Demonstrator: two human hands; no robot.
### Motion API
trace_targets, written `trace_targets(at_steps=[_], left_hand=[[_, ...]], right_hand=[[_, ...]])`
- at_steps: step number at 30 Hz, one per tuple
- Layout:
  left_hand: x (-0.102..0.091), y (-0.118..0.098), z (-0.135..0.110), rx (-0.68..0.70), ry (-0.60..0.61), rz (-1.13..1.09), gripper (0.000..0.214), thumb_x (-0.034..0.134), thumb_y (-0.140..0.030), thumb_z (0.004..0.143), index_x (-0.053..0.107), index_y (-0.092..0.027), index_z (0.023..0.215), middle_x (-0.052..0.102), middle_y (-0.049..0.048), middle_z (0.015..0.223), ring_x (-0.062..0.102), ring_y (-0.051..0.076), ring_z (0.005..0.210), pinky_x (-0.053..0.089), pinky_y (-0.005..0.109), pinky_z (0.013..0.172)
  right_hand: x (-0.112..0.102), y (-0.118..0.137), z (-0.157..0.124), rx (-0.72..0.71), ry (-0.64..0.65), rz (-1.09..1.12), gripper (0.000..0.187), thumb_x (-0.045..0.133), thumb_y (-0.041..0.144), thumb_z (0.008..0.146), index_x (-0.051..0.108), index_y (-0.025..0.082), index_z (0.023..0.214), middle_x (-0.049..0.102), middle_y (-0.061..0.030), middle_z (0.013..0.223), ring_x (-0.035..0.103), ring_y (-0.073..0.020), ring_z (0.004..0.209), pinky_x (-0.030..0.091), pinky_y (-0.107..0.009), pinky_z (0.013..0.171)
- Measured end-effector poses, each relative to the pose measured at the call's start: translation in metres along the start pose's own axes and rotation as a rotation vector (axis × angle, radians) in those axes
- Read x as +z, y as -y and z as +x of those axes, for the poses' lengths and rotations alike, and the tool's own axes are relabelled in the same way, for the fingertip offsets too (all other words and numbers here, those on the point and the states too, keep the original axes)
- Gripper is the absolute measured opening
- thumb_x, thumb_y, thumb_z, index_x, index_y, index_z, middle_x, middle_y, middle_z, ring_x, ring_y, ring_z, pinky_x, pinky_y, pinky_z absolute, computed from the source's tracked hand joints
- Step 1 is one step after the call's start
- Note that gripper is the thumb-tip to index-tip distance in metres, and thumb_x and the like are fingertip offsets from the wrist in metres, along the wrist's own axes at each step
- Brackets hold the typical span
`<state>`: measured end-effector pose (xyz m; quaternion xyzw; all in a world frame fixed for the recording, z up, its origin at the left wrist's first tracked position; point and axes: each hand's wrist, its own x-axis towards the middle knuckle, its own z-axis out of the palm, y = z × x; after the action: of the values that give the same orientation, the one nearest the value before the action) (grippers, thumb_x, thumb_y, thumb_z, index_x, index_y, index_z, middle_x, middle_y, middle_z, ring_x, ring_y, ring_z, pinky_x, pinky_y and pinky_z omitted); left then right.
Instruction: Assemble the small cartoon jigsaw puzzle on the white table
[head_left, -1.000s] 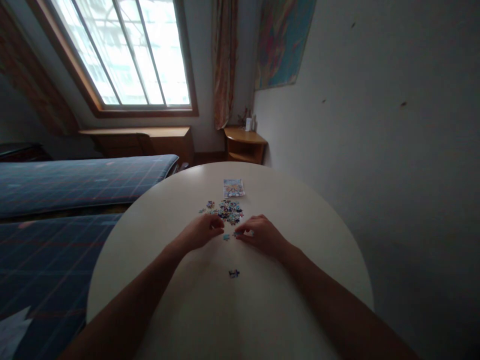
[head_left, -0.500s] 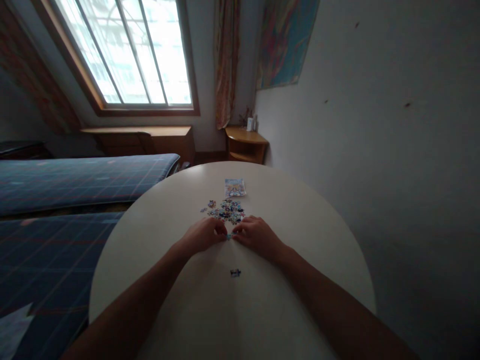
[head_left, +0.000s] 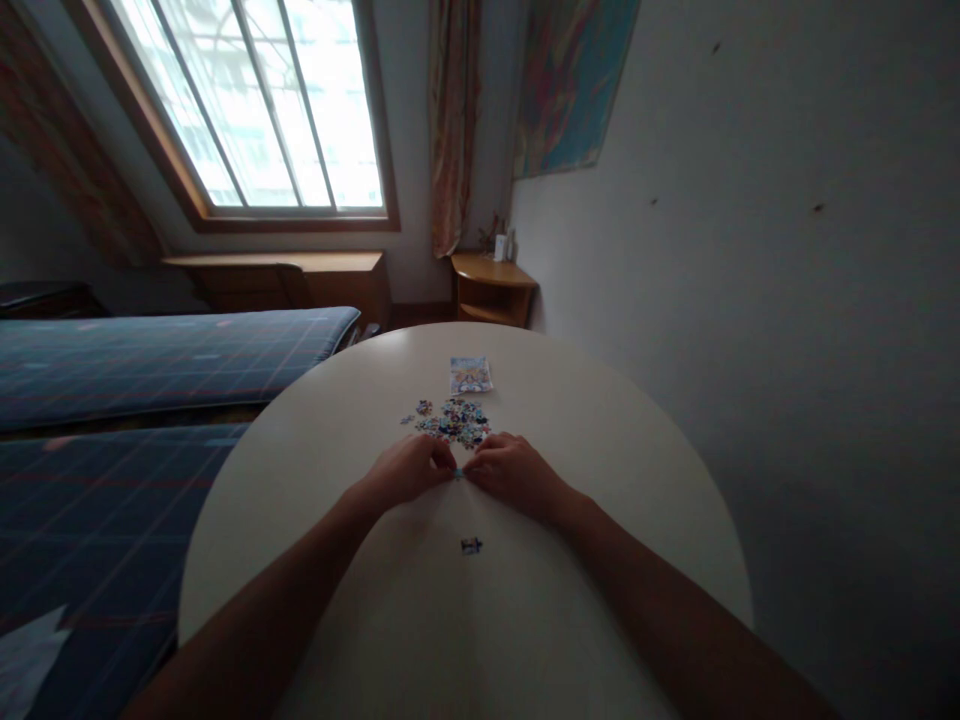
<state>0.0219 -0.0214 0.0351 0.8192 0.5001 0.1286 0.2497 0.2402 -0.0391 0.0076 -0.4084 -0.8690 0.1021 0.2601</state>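
Over the round white table (head_left: 645, 480), my left hand (head_left: 411, 468) and my right hand (head_left: 514, 470) meet fingertip to fingertip. Between them is a small light-blue puzzle piece (head_left: 459, 473), pinched from both sides; the fingers hide most of it, so I cannot tell if it is one piece or two. Just beyond my fingers lies a loose pile of puzzle pieces (head_left: 454, 420) in mixed colours. Closer to me, a small dark joined clump of puzzle pieces (head_left: 471, 546) lies flat between my forearms.
A picture packet (head_left: 470, 375) lies behind the pile. Left of the table are plaid-covered beds (head_left: 150, 365). A wooden corner shelf (head_left: 491, 270) stands past the far edge, and a white wall (head_left: 750, 330) runs along the right.
The fingers of my right hand have drawn slightly closer to my left fingertips around the blue piece. The pile, the packet and the clump have stayed put.
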Motion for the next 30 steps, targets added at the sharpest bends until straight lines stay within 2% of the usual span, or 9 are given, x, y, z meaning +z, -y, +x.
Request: trace_targets(at_steps=[5,9,12,15,16,19,21,26,30], left_hand=[[0.001,0.001,0.0,0.007,-0.009,0.008,0.019,0.062,-0.026,0.074,0.079,-0.023,0.082,0.076,0.0027,0.08,0.067,0.02,0.074,0.045,0.026,0.066],[-0.001,0.001,-0.001,0.023,0.003,0.002,0.017,0.063,-0.024,0.075,0.079,-0.024,0.081,0.076,0.0016,0.079,0.067,0.019,0.072,0.045,0.025,0.064],[-0.004,0.006,0.001,0.032,-0.001,-0.012,0.015,0.066,-0.025,0.076,0.079,-0.023,0.084,0.077,0.0012,0.084,0.067,0.018,0.071,0.046,0.025,0.065],[-0.012,0.018,0.005,-0.003,-0.076,0.0,0.017,0.066,-0.032,0.08,0.078,-0.024,0.089,0.077,0.0014,0.088,0.067,0.018,0.073,0.048,0.025,0.068],[-0.016,0.023,0.006,-0.047,-0.147,0.035,0.017,0.065,-0.035,0.082,0.077,-0.025,0.089,0.077,0.0011,0.087,0.068,0.018,0.074,0.048,0.026,0.068],[-0.026,0.042,0.01,-0.176,-0.301,0.114,0.02,0.06,-0.033,0.087,0.075,-0.024,0.096,0.076,0.0039,0.094,0.068,0.02,0.079,0.048,0.029,0.072],[-0.03,0.054,0.011,-0.234,-0.352,0.151,0.02,0.059,-0.032,0.089,0.073,-0.023,0.1,0.075,0.0056,0.102,0.068,0.022,0.084,0.048,0.031,0.075],[-0.028,0.07,0.011,-0.295,-0.386,0.194,0.02,0.059,-0.031,0.088,0.072,-0.022,0.102,0.074,0.0074,0.105,0.068,0.024,0.088,0.049,0.032,0.078],[-0.022,0.071,0.016,-0.245,-0.401,0.215,0.022,0.057,-0.031,0.09,0.072,-0.021,0.103,0.073,0.0077,0.104,0.067,0.023,0.09,0.049,0.031,0.082]], right_hand=[[-0.006,0.002,-0.002,-0.052,0.048,-0.03,0.013,0.064,0.029,0.09,0.078,0.027,0.091,0.073,-0.004,0.095,0.064,-0.017,0.085,0.045,-0.03,0.08],[-0.016,0.002,-0.005,-0.063,0.074,-0.041,0.022,0.068,0.029,0.087,0.073,0.027,0.109,0.072,-0.0066,0.108,0.064,-0.0217,0.101,0.044,-0.037,0.091],[-0.028,-0.007,-0.008,-0.052,0.056,0.015,0.022,0.068,0.027,0.087,0.072,0.026,0.108,0.071,-0.008,0.113,0.064,-0.0222,0.105,0.045,-0.039,0.095],[-0.04,-0.022,-0.013,-0.016,0.059,0.075,0.019,0.07,0.024,0.084,0.074,0.024,0.102,0.071,-0.0082,0.108,0.064,-0.0215,0.102,0.046,-0.039,0.095],[-0.044,-0.027,-0.014,0.009,0.068,0.099,0.02,0.071,0.024,0.082,0.075,0.024,0.102,0.071,-0.0083,0.107,0.064,-0.0214,0.101,0.047,-0.038,0.094],[-0.051,-0.037,-0.019,0.093,0.124,0.153,0.019,0.072,0.026,0.08,0.076,0.022,0.098,0.07,-0.0082,0.103,0.065,-0.0207,0.096,0.049,-0.035,0.089],[-0.054,-0.039,-0.02,0.114,0.156,0.163,0.016,0.071,0.024,0.08,0.077,0.021,0.094,0.07,-0.0082,0.101,0.065,-0.0205,0.094,0.049,-0.034,0.088],[-0.054,-0.036,-0.019,0.129,0.162,0.181,0.013,0.07,0.023,0.08,0.077,0.021,0.091,0.07,-0.0076,0.1,0.065,-0.0203,0.094,0.049,-0.034,0.087],[-0.055,-0.034,-0.018,0.136,0.167,0.165,0.017,0.07,0.027,0.081,0.077,0.02,0.095,0.07,-0.0085,0.1,0.064,-0.0199,0.09,0.049,-0.033,0.085]])
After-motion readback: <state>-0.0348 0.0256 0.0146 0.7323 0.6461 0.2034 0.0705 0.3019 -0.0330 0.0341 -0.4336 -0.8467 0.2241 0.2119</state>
